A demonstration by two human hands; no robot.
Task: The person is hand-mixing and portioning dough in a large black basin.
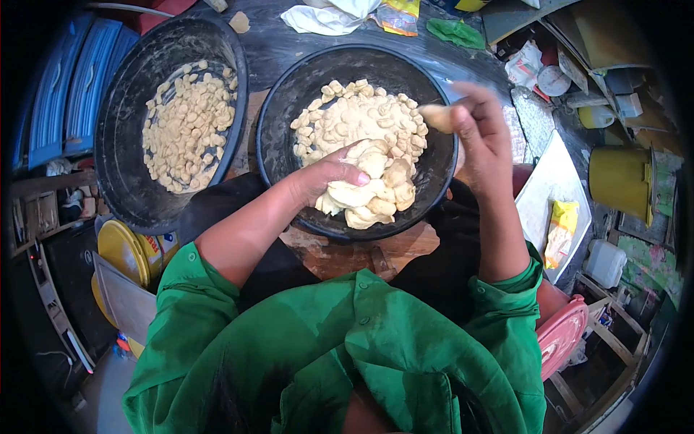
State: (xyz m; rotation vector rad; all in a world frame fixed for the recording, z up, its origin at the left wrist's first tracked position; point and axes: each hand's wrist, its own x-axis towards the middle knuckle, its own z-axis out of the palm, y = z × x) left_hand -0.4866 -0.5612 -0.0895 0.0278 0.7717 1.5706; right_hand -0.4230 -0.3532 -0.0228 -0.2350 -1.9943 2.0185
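Between my knees stands a round black basin point(271, 130) holding many small floury dough pieces point(361, 119). A larger lumpy mass of pale dough point(369, 199) fills its near side. My left hand point(329, 177) is closed on the edge of this mass, thumb on top and the other fingers hidden beneath. Raised over the basin's right rim, my right hand point(481, 130) pinches a small piece of dough point(437, 117) between thumb and fingers; the fingers are somewhat blurred by motion.
A second black basin point(119, 145) at the left holds more small dough pieces point(188, 126). To the right lies a white board point(553, 181) with a yellow packet point(562, 231) on it. A yellow bucket point(618, 181) and a pink lid point(564, 336) are farther right. Yellow tubs point(123, 249) stand at the left.
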